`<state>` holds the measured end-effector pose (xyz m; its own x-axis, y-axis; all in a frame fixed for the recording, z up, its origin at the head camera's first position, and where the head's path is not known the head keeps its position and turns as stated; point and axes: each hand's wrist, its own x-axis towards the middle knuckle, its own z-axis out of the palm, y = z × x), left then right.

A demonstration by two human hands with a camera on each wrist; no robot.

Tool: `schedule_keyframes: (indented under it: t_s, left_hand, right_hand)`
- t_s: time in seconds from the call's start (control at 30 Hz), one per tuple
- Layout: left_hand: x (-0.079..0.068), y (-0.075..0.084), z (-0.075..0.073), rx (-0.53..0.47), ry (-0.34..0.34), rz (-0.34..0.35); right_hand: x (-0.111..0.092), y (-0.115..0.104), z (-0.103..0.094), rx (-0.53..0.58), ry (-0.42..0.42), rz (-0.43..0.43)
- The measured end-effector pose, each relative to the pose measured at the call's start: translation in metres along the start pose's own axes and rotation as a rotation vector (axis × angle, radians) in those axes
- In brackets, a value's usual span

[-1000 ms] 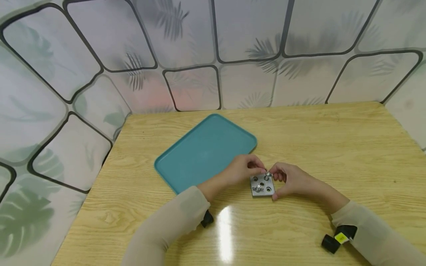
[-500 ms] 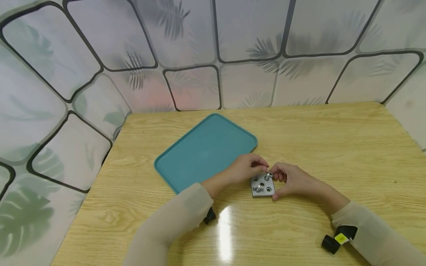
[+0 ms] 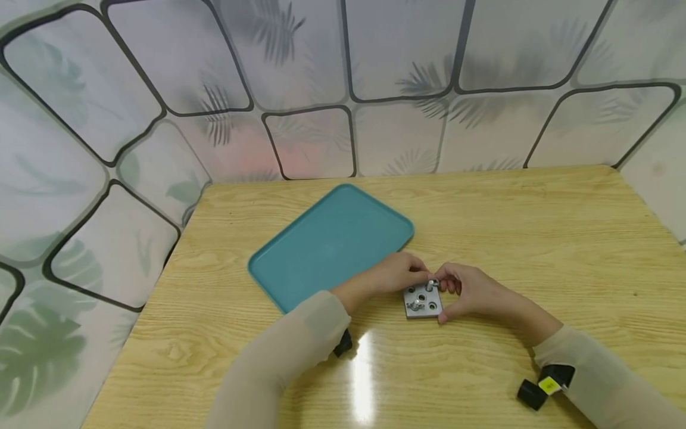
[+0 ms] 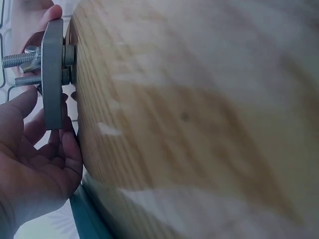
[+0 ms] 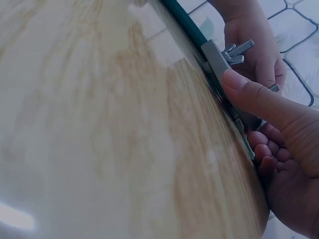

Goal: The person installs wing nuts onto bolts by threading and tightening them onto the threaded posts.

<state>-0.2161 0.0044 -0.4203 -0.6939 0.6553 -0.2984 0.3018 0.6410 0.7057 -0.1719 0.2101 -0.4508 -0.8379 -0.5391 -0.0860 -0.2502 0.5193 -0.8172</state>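
A square grey metal plate [image 3: 423, 311] with several holes is close over the table. Two threaded bolts rise through it, and their heads [image 4: 69, 56] show below. One bolt, nearer the front left, carries a wing nut [image 4: 32, 60]. At the far right corner stands the other bolt [image 3: 430, 286], its base partly hidden by fingers. My left hand [image 3: 393, 275] has thumb and curled fingers there, seemingly pinching a wing nut mostly hidden from view. My right hand [image 3: 468, 292] grips the plate's right side, thumb [image 5: 237, 79] at the near corner and fingers at the far one.
A teal tray [image 3: 327, 244] lies behind and left of the plate, partly under the left forearm in the head view. The wooden table [image 3: 563, 250] meets a patterned cloth backdrop [image 3: 396, 137]. Black wrist cameras [image 3: 532, 394] hang under the sleeves.
My left hand lifts slightly, then comes down again at the far right bolt, its wrist shifting right. The right hand and the plate stay in place.
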Motion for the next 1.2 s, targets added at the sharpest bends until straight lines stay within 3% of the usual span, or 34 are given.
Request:
schedule_keyframes:
  t_s: [0.27,0.47,0.73,0.93,1.07,1.2]
  left_hand:
    - [0.004,0.003,0.002,-0.002,0.006,-0.052]
    - [0.005,0.005,0.000,-0.072,0.000,-0.071]
    - [0.007,0.002,-0.003,-0.043,-0.002,0.012]
    - [0.008,-0.001,-0.005,-0.001,-0.040,0.113]
    - [0.008,-0.005,-0.004,-0.059,-0.039,0.133]
    - [0.006,-0.006,-0.004,-0.183,-0.027,0.124]
  right_hand:
    - [0.000,-0.003,0.000,-0.015,0.004,0.002]
    - [0.000,-0.001,0.000,-0.013,0.004,0.001]
    - [0.000,-0.003,-0.001,0.002,0.011,-0.003]
    - [0.001,-0.002,0.000,-0.006,0.019,-0.004]
    - [0.001,-0.002,0.000,0.000,0.016,-0.004]
    - [0.001,-0.002,0.000,0.001,0.013,-0.005]
